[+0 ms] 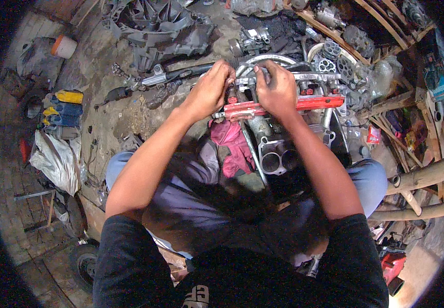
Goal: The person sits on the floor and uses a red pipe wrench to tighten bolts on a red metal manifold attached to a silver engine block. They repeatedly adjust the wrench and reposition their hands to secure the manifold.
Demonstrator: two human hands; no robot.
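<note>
Closest to me, a metal plate (281, 160) with round openings sits at five o'clock from the hands, a pink cloth (235, 146) at six. Next, I have the red-barred metal assembly (319, 103) right at the hands, running out toward three. My left hand (214, 84) bunches its fingertips at the nine-o'clock end; my right hand (278, 92) curls over the middle. I can't tell whether either actually grasps it. Farther off, perforated discs (327, 65) lie at two, a dark ribbed casing (173, 43) at ten.

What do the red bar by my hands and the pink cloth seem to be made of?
Red bar: probably painted metal, slightly glossy, judging by pale scuffs in the red. Pink cloth: soft, matt fabric, judging by its loose folds; fibre unclear.
</note>
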